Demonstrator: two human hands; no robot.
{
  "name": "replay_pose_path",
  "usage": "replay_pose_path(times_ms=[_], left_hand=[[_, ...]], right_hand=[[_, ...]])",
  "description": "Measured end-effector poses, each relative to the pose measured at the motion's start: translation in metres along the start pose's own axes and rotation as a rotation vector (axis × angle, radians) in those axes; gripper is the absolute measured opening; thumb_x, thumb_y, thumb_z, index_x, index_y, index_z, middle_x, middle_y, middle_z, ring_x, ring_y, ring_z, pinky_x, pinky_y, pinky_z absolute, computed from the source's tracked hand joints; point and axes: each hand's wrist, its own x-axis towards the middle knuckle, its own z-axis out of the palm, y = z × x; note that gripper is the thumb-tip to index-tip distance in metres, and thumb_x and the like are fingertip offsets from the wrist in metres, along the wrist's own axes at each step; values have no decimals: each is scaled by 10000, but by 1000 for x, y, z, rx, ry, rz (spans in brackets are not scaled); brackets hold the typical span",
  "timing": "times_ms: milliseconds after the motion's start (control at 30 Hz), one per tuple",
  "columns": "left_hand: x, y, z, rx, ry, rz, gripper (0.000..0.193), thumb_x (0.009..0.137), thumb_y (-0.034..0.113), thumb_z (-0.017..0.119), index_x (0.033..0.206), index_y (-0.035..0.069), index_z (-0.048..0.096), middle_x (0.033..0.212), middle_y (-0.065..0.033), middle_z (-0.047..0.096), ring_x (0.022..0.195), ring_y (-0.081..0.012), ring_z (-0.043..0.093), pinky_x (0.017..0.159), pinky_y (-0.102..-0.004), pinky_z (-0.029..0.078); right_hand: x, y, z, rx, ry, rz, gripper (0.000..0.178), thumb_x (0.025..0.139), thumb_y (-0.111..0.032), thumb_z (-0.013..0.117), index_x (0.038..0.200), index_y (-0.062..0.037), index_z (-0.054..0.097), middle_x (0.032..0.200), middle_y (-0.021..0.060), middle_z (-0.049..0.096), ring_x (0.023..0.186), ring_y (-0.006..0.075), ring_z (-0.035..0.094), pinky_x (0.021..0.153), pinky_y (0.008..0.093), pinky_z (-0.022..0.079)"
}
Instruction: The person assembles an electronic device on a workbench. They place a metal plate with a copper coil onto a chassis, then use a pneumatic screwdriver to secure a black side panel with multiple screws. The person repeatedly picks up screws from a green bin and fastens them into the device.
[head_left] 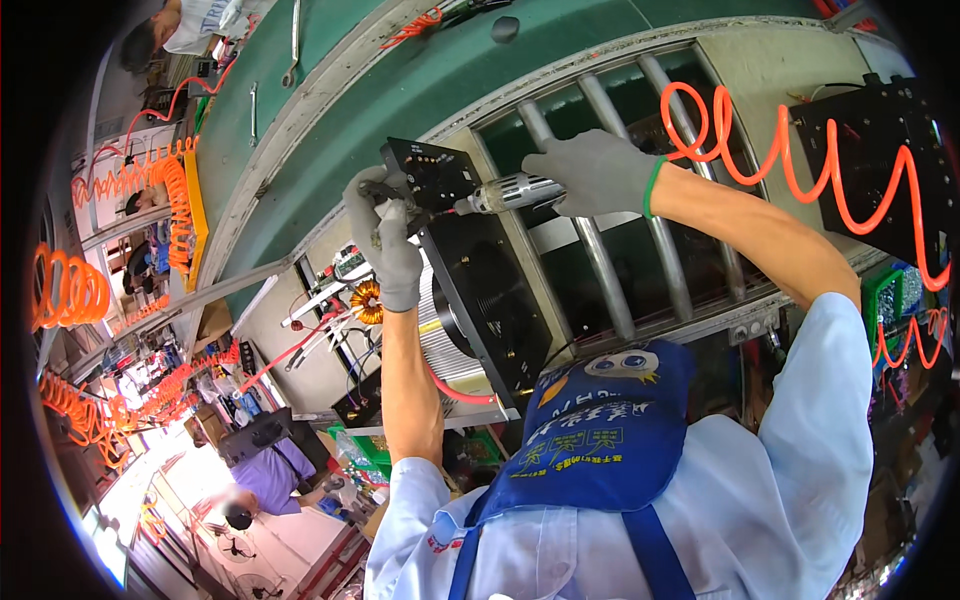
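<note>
My right hand (600,173), in a grey glove with a green cuff, is closed round a silver pneumatic screwdriver (515,192). The tool lies nearly level, its tip pointing left toward my left hand (390,240). That hand, gloved in grey too, has bent fingers pinched by the tip; what they hold is hidden. Close beside the fingers stands a small black panel (432,172) with a row of connectors. Below it sits a black metal housing (490,300) with a fan opening and a silver finned heat sink (450,335). A copper-wound coil (367,301) and loose wires show left of my forearm.
Metal rollers (605,205) run to the right of the housing. An orange coiled air hose (785,160) hangs across the right side, before another black panel (880,170). Wrenches (293,50) lie on the green bench (330,100). Other people are at the left edge.
</note>
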Motion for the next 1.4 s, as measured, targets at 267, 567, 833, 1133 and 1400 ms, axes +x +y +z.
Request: replay_pose_path(times_ms=[267, 567, 833, 1133, 1400], left_hand=[[-6, -5, 7, -377, 152, -85, 446, 840, 96, 546, 1271, -12, 506, 1012, -87, 547, 850, -155, 564, 815, -301, 512], [-5, -9, 9, -422, 170, -39, 400, 840, 32, 571, 1234, 1, 515, 982, -71, 536, 812, -141, 536, 757, -271, 470], [-10, -9, 8, -427, 190, -91, 516, 771, 22, 559, 1286, 19, 535, 1030, -83, 589, 894, -170, 592, 791, -307, 505], [-9, -8, 11, -485, 228, -95, 518, 760, 86, 673, 1253, 13, 531, 988, -71, 557, 843, -144, 573, 711, -273, 511], [-10, -17, 4, -493, 176, -57, 526, 736, -55, 501, 1261, -19, 503, 983, -85, 554, 850, -175, 545, 801, -299, 471]], right_hand=[[9, -4, -9, 2, -67, 7, 467, 820, -200, 686, 1263, -70, 616, 1045, 165, 660, 929, 355, 708, 788, 463, 593], [16, -12, -26, -100, -122, 23, 529, 806, -170, 691, 1319, -76, 602, 1066, 166, 656, 905, 366, 718, 787, 457, 597], [43, 8, -26, 322, -415, 198, 612, 779, -312, 776, 1319, -81, 606, 1102, 173, 665, 1024, 371, 697, 894, 472, 577], [53, 2, -26, -43, -299, 87, 584, 840, -422, 729, 1314, -97, 622, 1129, 148, 684, 1049, 355, 693, 920, 463, 562], [56, 15, -11, 11, -246, 59, 515, 855, -415, 716, 1258, -100, 656, 1082, 138, 694, 1033, 345, 697, 912, 455, 566]])
